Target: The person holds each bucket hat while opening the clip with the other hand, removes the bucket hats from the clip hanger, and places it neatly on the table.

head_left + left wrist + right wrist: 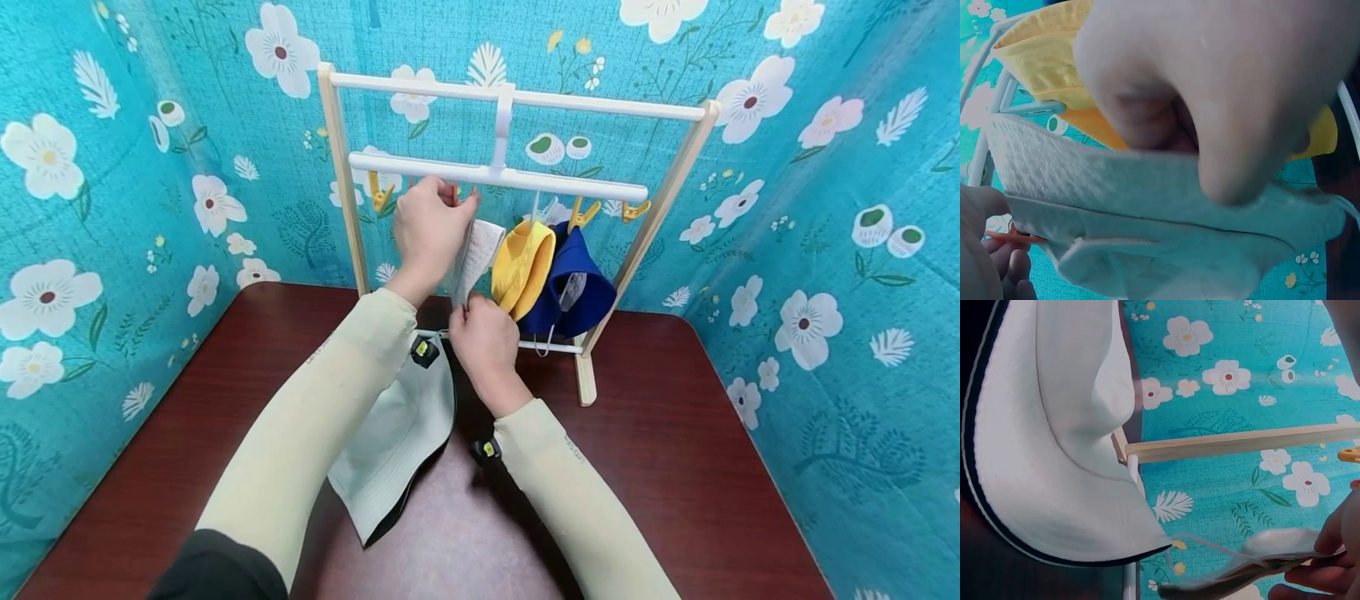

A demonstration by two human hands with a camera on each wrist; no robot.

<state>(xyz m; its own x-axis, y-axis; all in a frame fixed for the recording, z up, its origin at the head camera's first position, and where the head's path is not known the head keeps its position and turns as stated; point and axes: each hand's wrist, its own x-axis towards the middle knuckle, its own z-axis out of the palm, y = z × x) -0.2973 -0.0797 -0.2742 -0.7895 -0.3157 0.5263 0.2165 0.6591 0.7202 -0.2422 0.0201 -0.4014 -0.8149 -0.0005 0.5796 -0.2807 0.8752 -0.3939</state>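
Observation:
A pale grey hat [480, 252] hangs beneath the white hanger [555, 181]. At its upper end my left hand [429, 233] pinches an orange clothespin [1016, 236], seen at the hat's edge in the left wrist view. Lower down, my right hand [486, 343] grips the same hat's brim between thumb and curled fingers. A thin strap trails from this hat in the right wrist view. Beside it hang a yellow hat [517, 265] and a dark blue hat [572, 287]. The clothespin is mostly hidden by my left fingers in the head view.
A wooden rack [651, 237] carries the hanger. Yellow clothespins [380, 193] sit along the hanger bar. On the dark red table [675, 467] a white bucket hat [397, 433] with a black edge lies below my left forearm. Blue flowered cloth [825, 250] surrounds the table.

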